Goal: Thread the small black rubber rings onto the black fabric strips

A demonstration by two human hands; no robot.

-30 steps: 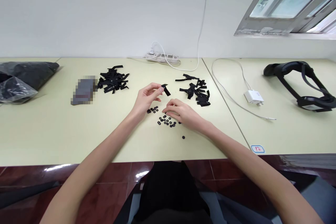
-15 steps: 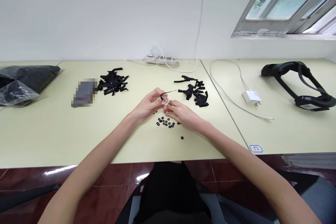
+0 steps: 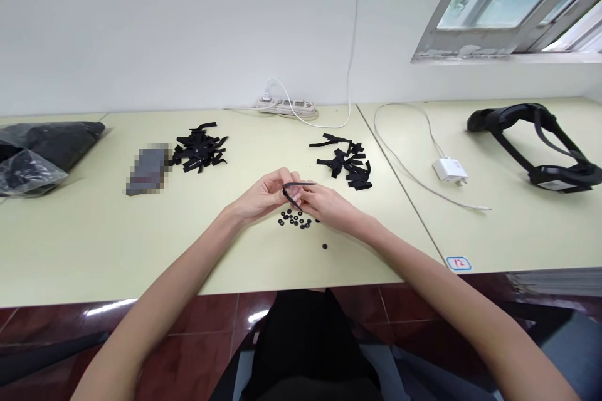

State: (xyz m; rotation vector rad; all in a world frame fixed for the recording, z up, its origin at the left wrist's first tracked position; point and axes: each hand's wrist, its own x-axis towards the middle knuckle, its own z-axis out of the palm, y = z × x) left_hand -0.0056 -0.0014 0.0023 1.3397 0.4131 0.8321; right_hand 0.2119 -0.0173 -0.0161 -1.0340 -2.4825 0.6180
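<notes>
A folded black fabric strip point(image 3: 292, 195) is held between my two hands above the middle of the table. My left hand point(image 3: 267, 193) pinches it near the fold, fingers closed. From the other side my right hand point(image 3: 324, 202) grips the strip by its loose part, fingers bent inward; part of the grip is hidden. Just below the hands lie several small round black washer-like discs point(image 3: 295, 219), and a single disc point(image 3: 324, 246) sits apart, nearer the table edge.
Black strips form a left pile point(image 3: 199, 149) and a right pile point(image 3: 350, 166). A blurred grey object point(image 3: 148, 169) and a dark plastic bag point(image 3: 61, 141) lie left. Behind is a power strip point(image 3: 286, 104). Rightward are a white charger point(image 3: 450, 170) and a black headset point(image 3: 540, 156).
My hands have drawn a little lower and closer together. The strip has turned, so its folded bend and both its ends show more plainly. The view has shifted slightly.
</notes>
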